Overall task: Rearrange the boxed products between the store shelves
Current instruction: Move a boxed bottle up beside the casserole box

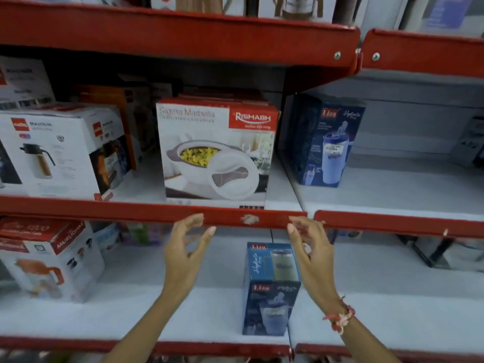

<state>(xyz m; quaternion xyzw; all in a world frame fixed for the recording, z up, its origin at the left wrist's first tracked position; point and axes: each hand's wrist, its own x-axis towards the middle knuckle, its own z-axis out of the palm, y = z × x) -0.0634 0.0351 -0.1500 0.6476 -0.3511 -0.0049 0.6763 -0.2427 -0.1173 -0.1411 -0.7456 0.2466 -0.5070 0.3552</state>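
A white and red casserole box [216, 150] stands on the middle shelf [146, 210], close to its red front edge. Just below that edge, my left hand [183, 255] and my right hand [311, 255] are raised side by side, fingers spread, holding nothing. Neither hand touches the box. Between them, on the lower shelf [183, 307], stands a blue tumbler box [271, 289]. A second blue tumbler box [327, 142] stands on the middle shelf of the neighbouring bay to the right.
A white flask box [60, 150] sits left of the casserole box, with more boxes behind it. A white and red jug box [44, 260] stands at the lower left. The top shelf's red edge [183, 40] overhangs. Another box [471, 142] is at the far right.
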